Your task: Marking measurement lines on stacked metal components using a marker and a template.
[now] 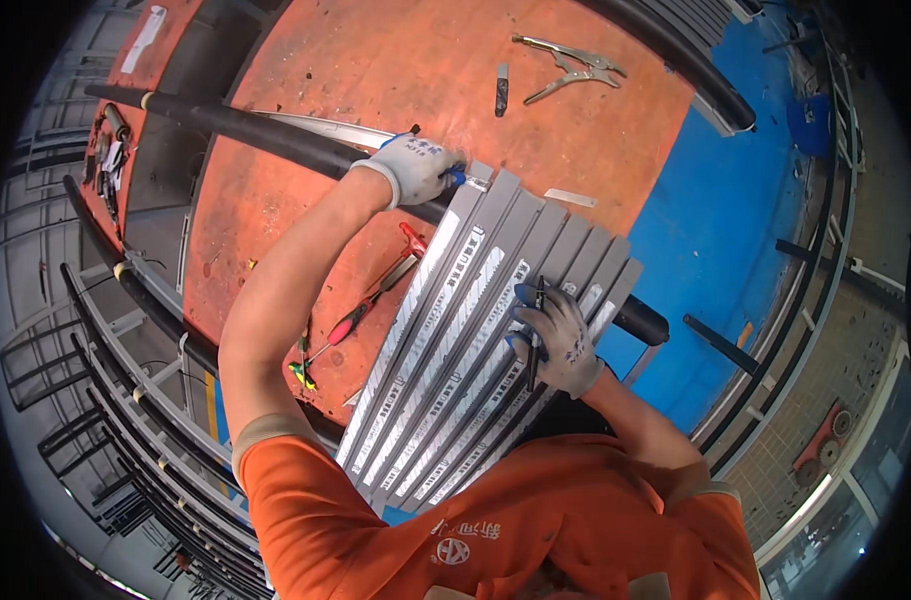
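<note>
On the round orange table (pixel 375 70), a row of long grey strips (pixel 475 340) lies side by side, slanting from the person's chest up to a thick black pipe (pixel 275 140). The left hand (pixel 415 168), in a grey-white glove, reaches far out with the arm almost straight. Its fingers curl shut over the top end of the outer strip, right where the strip meets the pipe. The right hand (pixel 555 340), gloved too, stays close to the body with the elbow bent. It rests on the middle of the strips and pinches a thin dark tool (pixel 535 335) that points down along them.

A red-handled screwdriver (pixel 365 305) lies just beside the strips on the left. Locking pliers (pixel 575 70) and a small dark tool (pixel 501 90) lie well apart, at the far side of the table.

The low ends of the strips are hidden by the orange shirt (pixel 375 530). The pipe goes under the strips and comes out at the right. The tip of the thin tool is too small to make out.
</note>
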Demonstrator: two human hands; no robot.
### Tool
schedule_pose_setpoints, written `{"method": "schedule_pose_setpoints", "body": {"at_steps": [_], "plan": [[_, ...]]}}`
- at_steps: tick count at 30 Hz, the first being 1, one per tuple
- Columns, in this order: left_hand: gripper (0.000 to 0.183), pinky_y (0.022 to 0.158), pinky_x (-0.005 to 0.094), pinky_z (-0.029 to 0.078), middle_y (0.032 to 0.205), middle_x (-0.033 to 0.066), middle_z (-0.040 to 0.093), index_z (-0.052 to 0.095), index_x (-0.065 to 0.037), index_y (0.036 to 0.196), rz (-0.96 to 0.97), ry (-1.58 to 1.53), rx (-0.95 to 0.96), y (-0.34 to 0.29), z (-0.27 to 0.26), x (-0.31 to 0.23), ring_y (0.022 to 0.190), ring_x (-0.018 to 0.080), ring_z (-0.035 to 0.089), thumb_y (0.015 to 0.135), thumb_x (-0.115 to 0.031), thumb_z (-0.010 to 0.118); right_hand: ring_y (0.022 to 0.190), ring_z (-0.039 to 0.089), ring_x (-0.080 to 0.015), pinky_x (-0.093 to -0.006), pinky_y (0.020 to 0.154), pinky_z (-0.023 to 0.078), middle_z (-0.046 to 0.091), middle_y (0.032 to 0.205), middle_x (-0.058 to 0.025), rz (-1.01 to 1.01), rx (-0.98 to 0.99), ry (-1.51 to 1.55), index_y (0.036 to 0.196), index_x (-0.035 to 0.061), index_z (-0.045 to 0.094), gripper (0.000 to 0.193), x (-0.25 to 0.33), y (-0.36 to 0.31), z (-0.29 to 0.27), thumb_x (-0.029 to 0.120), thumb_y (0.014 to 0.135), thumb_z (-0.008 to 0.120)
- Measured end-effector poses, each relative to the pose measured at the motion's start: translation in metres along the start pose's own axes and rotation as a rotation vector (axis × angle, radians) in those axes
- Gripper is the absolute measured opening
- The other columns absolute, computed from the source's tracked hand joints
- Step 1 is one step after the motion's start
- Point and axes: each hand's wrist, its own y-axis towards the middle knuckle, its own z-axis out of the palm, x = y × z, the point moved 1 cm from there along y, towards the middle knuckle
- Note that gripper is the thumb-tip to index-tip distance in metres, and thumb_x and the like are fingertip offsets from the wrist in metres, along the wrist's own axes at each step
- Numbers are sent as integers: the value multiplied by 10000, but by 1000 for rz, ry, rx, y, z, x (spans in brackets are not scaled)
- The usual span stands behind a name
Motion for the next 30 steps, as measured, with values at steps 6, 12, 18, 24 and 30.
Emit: {"method": "schedule_pose_setpoints", "body": {"at_steps": [6, 12, 18, 24, 30], "plan": [[341, 967, 492, 512, 1102, 152, 773, 695, -177, 1307, 56, -1, -20, 4, 1, 7, 1088, 338, 723, 1006, -268, 564, 1284, 551, -458, -596, 1109, 418, 625, 1343, -224, 38, -29, 66, 1270, 67, 625, 411, 4, 36, 7, 146, 887, 752], [341, 958, 479, 525, 1093, 155, 776, 709, -179, 1301, 75, -29, -4, 3, 1, 10, 1085, 332, 727, 988, -245, 591, 1188, 614, -436, -519, 1045, 481, 649, 1288, -234, 79, -135, 181, 1317, 42, 618, 442, -4, 78, 13, 81, 891, 727], [355, 959, 465, 537, 1103, 149, 776, 714, -172, 1300, 120, -69, -19, 3, 2, 13, 1089, 325, 728, 961, -219, 619, 961, 701, -286, -365, 856, 557, 687, 1179, -210, 237, -296, 403, 1294, -5, 655, 357, -18, 111, 16, 6, 939, 688], [348, 971, 460, 538, 1114, 139, 775, 718, -167, 1285, 110, -78, 5, 3, 4, 13, 1092, 322, 728, 952, -215, 629, 799, 688, -195, -325, 729, 550, 717, 969, -143, 318, -477, 446, 1144, -12, 698, 210, -31, 137, 43, 17, 937, 714], [333, 971, 462, 537, 1109, 141, 775, 720, -169, 1272, 106, -95, 15, 4, 6, 14, 1090, 322, 729, 955, -211, 627, 664, 665, -188, -338, 633, 538, 685, 786, -99, 334, -514, 340, 1010, 12, 694, 133, -37, 143, 51, 39, 892, 749]]}}
